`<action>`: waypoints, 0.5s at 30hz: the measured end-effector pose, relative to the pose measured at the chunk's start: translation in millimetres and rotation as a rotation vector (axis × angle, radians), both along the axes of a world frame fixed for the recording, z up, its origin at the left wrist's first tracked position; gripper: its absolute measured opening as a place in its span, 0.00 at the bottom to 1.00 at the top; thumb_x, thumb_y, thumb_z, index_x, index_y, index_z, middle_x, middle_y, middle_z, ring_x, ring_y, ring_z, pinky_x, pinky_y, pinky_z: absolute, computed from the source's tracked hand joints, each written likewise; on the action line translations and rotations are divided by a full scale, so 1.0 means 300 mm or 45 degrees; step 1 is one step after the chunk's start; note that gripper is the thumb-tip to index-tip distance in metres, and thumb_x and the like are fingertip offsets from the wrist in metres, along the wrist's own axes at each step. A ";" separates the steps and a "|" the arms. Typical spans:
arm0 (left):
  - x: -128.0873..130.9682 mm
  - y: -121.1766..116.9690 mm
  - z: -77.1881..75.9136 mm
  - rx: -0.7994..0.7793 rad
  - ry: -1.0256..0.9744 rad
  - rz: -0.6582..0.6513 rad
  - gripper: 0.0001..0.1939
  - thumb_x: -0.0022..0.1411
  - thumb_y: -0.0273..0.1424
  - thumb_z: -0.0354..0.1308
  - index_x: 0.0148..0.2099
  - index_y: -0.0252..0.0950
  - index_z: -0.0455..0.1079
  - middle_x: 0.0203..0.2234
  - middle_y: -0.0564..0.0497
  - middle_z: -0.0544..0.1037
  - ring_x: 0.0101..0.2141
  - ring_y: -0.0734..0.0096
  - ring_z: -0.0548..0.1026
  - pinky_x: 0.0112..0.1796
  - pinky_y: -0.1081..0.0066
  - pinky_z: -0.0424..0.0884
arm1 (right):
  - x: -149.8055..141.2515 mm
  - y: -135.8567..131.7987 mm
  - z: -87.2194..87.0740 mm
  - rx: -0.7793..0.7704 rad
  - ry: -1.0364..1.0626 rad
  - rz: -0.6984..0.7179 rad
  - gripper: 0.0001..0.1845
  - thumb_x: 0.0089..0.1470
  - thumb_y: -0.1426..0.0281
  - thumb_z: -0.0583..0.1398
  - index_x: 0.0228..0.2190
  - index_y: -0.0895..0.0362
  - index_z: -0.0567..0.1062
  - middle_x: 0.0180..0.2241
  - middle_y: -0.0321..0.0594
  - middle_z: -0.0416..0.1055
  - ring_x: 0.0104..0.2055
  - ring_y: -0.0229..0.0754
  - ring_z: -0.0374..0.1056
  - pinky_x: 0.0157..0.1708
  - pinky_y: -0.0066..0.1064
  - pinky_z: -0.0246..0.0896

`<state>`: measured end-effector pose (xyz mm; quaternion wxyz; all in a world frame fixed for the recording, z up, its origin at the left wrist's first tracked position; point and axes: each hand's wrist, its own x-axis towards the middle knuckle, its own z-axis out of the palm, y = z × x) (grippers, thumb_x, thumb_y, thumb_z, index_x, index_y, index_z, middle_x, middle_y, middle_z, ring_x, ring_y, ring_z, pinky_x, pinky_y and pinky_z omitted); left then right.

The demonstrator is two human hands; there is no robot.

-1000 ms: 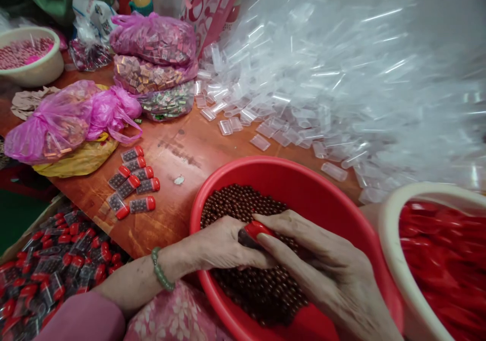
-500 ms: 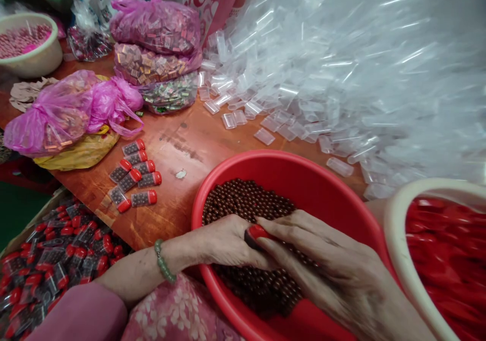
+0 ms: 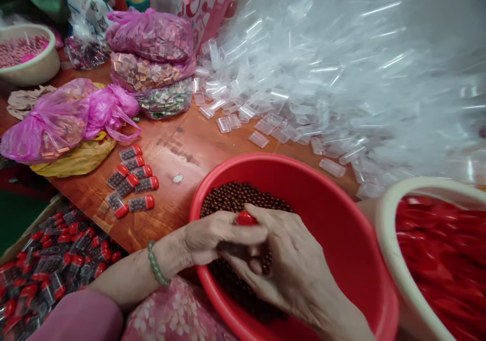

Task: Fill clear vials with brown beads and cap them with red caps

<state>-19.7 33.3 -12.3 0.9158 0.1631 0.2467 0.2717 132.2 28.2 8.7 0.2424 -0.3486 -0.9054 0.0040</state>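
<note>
Over a red basin (image 3: 330,209) partly filled with brown beads or balls (image 3: 239,194), my two hands meet. My left hand (image 3: 212,232), with a green beaded bracelet above it, is closed around a small container whose red cap (image 3: 246,218) shows between the fingers. The container's body is mostly hidden. My right hand (image 3: 294,260) is curled against the same container, its fingers at the cap and lower side. Finished-looking capped containers (image 3: 141,202), clear with dark balls inside, lie on the table to the left.
A cream tub (image 3: 387,229) of red caps (image 3: 436,260) stands at the right. Clear empty cases (image 3: 273,108) are heaped behind the basin. Pink bags (image 3: 152,37) of small pieces sit at back left. A box of capped containers (image 3: 56,265) is at lower left.
My right hand has curled in and moved left around the container. The red cap now points up between my hands. The view has shifted slightly.
</note>
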 end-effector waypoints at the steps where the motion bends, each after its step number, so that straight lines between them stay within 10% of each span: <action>1: 0.001 0.001 -0.004 -0.023 -0.045 0.024 0.29 0.36 0.53 0.69 0.24 0.30 0.69 0.19 0.50 0.74 0.21 0.73 0.73 0.27 0.73 0.70 | -0.003 0.001 -0.001 0.013 -0.004 0.003 0.29 0.53 0.63 0.59 0.52 0.67 0.62 0.38 0.55 0.71 0.39 0.52 0.68 0.37 0.43 0.64; 6: 0.036 -0.002 -0.011 -0.091 0.071 0.106 0.33 0.52 0.61 0.51 0.23 0.32 0.66 0.13 0.54 0.67 0.13 0.77 0.65 0.17 0.75 0.62 | -0.005 0.011 -0.012 0.179 -0.111 0.046 0.34 0.52 0.64 0.58 0.56 0.70 0.58 0.36 0.56 0.72 0.38 0.53 0.69 0.35 0.42 0.64; 15: 0.063 -0.028 -0.010 -0.056 0.396 0.295 0.29 0.53 0.58 0.50 0.23 0.35 0.61 0.10 0.58 0.62 0.11 0.80 0.59 0.14 0.77 0.53 | -0.003 0.024 -0.047 0.230 -0.094 0.099 0.35 0.53 0.62 0.56 0.57 0.69 0.58 0.33 0.52 0.74 0.35 0.49 0.72 0.35 0.37 0.66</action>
